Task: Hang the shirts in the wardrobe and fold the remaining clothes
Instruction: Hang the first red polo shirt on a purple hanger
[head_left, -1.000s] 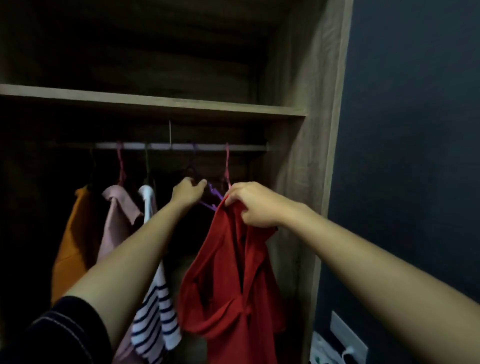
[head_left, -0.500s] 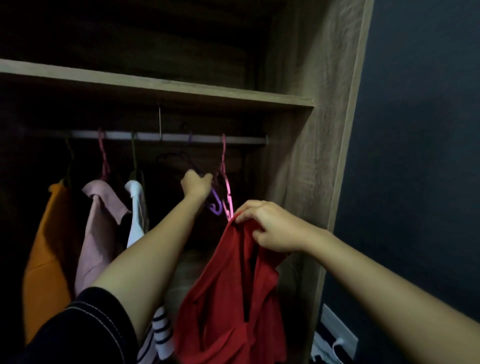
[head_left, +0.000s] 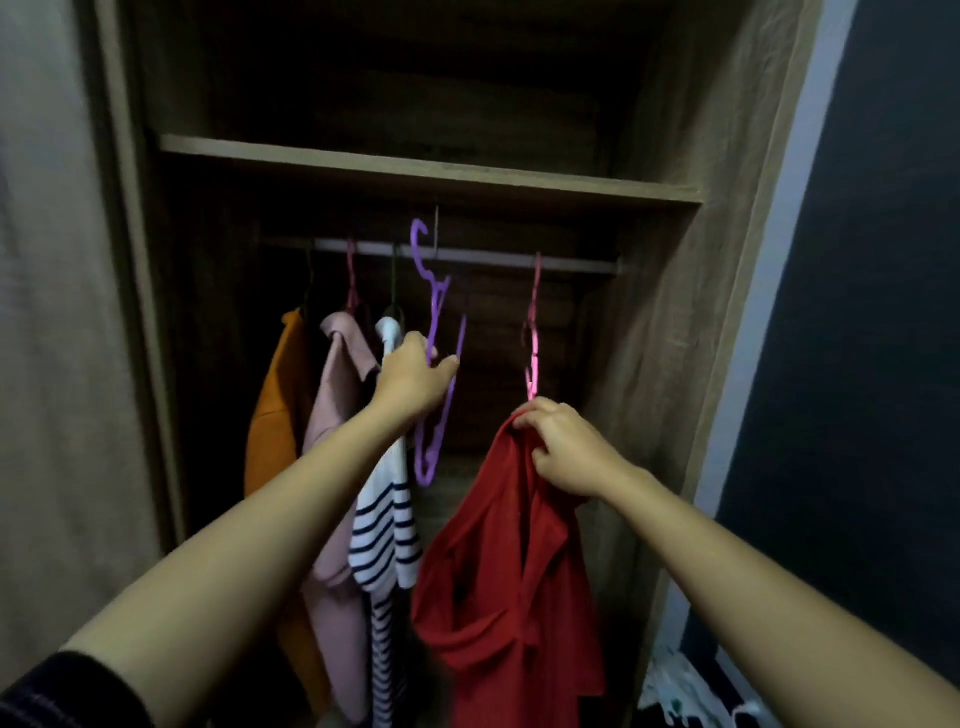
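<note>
Two hands: both closed on something.
Left hand (head_left: 415, 382): fingers curled round the purple hanger (head_left: 434, 332), arm stretched up into the wardrobe (head_left: 670, 338).
Purple hanger: near upright, hook end up at the level of the rail (head_left: 483, 255); cannot tell if the hook sits over the rail.
Change, purple hanger: 0.5 s ago only its hook showed, low and right beside the pink hanger (head_left: 532, 332); now it is lifted and well apart from it to the left.
Right hand (head_left: 566, 452): thumb and fingers pinch the collar of the red shirt (head_left: 498, 571).
Red shirt: hangs bunched from that pinch at the right end of the wardrobe, its top just under the pink hanger's lower end; cannot tell if the hanger is inside it.
Change, right hand: same pinch, same spot under the pink hanger.
Pink hanger: hooked on the rail near its right end.
Hung on the rail, left part: striped shirt (head_left: 384, 530), pink shirt (head_left: 337, 415), orange garment (head_left: 272, 405), close together; left forearm crosses in front of the striped shirt.
Above the rail: wooden shelf (head_left: 415, 166).
Edges: dark wall (head_left: 857, 312) at right, black sleeve (head_left: 67, 691) lower left.
Change, view: grey surface (head_left: 52, 312) at left now shows.
</note>
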